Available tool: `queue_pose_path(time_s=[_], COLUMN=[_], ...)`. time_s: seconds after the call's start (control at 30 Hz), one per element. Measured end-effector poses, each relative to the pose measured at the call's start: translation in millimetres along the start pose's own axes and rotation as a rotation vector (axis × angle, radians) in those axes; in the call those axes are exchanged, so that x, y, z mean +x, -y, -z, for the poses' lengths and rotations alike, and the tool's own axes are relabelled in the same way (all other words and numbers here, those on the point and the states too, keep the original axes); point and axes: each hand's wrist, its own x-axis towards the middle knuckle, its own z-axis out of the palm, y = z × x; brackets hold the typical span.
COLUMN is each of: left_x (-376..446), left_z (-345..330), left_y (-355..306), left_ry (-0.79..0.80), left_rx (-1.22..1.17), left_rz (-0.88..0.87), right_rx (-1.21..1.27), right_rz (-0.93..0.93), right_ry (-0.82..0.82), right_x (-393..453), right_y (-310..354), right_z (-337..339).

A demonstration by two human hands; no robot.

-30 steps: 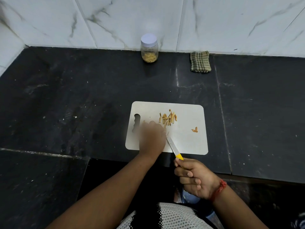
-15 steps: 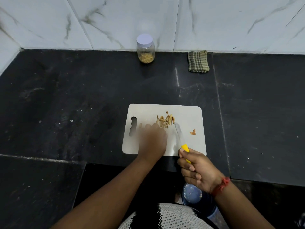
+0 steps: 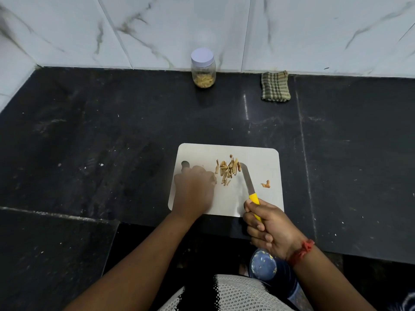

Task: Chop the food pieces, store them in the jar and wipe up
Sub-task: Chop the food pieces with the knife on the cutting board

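**Chopping under way; jar and wipe-up still ahead**

Head view: on the black tabletop [image 3: 89, 135] lies a white cutting board [image 3: 265, 160] with a small heap of food pieces [image 3: 226, 170] and one stray piece [image 3: 265, 184] to its right. The right hand [image 3: 268, 228] has its fingers clamped round the yellow handle of a knife [image 3: 248, 180], blade tip beside the heap. The left hand [image 3: 194, 189] rests on the board, blurred; I cannot tell how its fingers lie. The jar [image 3: 203, 68], lid on and partly filled, and the folded cloth [image 3: 275, 86] stand against the wall, well apart from the board. Judged from this, storing and wiping remain.
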Motion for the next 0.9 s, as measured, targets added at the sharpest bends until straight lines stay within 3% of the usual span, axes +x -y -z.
queue_pose_path(time_s=[0.3,0.5,0.67,0.8,0.9], left_x=[11,8,0,-5,-4], left_z=[3,4,0,0,1], left_y=[-1,1,-5,-2,4], left_ry=[0.056,-0.058,-0.017,-0.031,-0.026], left_rx=[0.003,0.086,0.128,-0.018,-0.035], left_rz=[-0.082,-0.188,-0.306,-0.166,-0.099], right_rx=[-0.067,-0.085,-0.087,-0.135,-0.435], right_rz=[0.011,0.012,0.017,0.028,0.072], right_ry=[0.0,-0.014,-0.023,-0.039,-0.143], right_x=[8,10,11,8,5], right_y=[5,3,1,0,-7], right_z=[-15,-18,-22,-27,-29])
